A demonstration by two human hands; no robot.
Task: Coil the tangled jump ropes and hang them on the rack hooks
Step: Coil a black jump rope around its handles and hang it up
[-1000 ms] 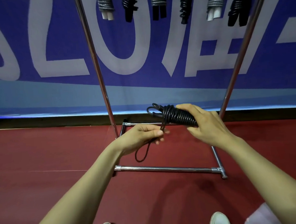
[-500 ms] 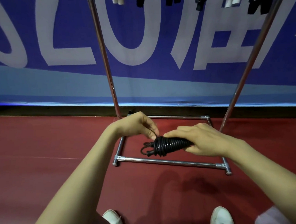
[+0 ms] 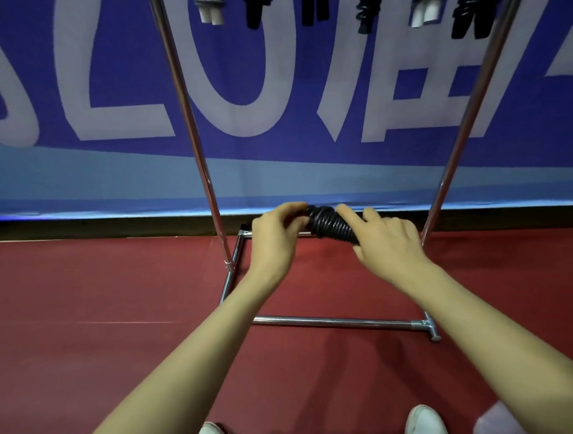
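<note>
Both hands clasp the black coiled rope [image 3: 330, 226]: right hand [image 3: 384, 241] grips its body, left hand [image 3: 276, 240] pinches its end. Judged purpose: securing the wraps before hanging on the rack [image 3: 187, 122].

The coiled black rope [image 3: 328, 226] is seen as smooth, glossy plastic cord. The rack [image 3: 333, 321] is made of polished, mirror-bright metal tube. The floor [image 3: 116, 292] is covered in a smooth, matt dark-red surface. The banner [image 3: 121, 59] is shown as smooth blue sheet with a faint sheen.
</note>
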